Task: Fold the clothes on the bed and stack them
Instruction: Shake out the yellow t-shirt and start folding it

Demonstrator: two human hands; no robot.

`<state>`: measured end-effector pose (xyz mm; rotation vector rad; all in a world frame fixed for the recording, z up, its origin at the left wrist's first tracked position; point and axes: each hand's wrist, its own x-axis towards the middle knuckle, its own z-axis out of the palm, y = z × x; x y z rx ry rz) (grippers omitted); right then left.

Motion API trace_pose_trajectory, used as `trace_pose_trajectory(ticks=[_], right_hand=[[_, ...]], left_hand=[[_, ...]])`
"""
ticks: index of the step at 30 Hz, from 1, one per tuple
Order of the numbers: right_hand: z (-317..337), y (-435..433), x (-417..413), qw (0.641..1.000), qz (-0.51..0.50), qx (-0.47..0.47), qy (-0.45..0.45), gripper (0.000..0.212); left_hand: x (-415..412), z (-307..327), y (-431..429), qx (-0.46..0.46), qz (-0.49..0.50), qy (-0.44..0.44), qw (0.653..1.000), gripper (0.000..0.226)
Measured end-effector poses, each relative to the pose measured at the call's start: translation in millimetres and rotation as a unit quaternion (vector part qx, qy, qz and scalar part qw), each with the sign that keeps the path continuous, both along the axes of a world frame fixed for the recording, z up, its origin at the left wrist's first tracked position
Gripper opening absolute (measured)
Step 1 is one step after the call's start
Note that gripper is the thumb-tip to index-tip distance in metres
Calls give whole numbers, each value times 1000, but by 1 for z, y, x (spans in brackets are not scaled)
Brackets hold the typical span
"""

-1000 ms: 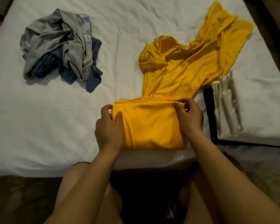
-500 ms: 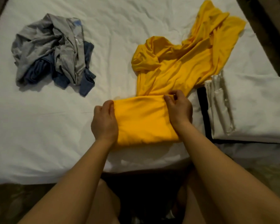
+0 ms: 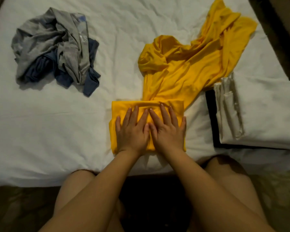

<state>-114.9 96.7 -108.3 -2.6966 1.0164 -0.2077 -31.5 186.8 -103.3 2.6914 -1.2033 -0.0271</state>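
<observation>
Fingers (image 3: 163,113) straight, pressing flat on yellow garment (image 3: 182,72), gripping nothing; left hand (image 3: 132,134) beside right hand (image 3: 168,134). Crumpled grey-blue pile (image 3: 57,47) left, white stack (image 3: 261,111) right.

Person, as seen from the head camera:

- Left hand (image 3: 132,132): bare; fingers (image 3: 134,113) tapering, nails short and rounded with a faint shine.
- Right hand (image 3: 168,132): bare, of matching build; nails likewise short and rounded.
- Left forearm (image 3: 107,181): bare from the wrist to the near edge of the view, smooth and rounded.
- Right forearm (image 3: 199,181): bare along the same stretch.
- Left thigh (image 3: 74,186) and right thigh (image 3: 228,174): bare where they show.
- Dark patch (image 3: 151,206) between the thighs: cloth or shadow, cannot tell.
</observation>
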Motion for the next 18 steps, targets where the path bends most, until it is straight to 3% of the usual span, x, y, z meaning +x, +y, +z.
trace_pose_trajectory(ticks=[3,5,7,9,11,14,18], right_hand=[[6,-2,-5,995,-84,60,-10,67],[12,-8,-16,980,-149,128,-23,78],[22,-10,-24,969,-167,175,-49,79],[32,-13,-27,958,-154,220,-101,74],[39,-19,-28,933,-153,295,-141,70],[50,-26,-32,890,-172,382,-182,61],[70,-24,-45,885,-132,388,-221,47]], left_hand=[[0,4,4,-12,51,37,998,50],[4,12,16,-77,156,93,980,54],[8,25,29,-148,259,200,933,59],[13,32,39,-189,296,311,883,64],[20,41,41,-221,291,396,843,67],[23,56,45,-253,244,453,820,69],[17,78,56,-270,195,509,793,65]])
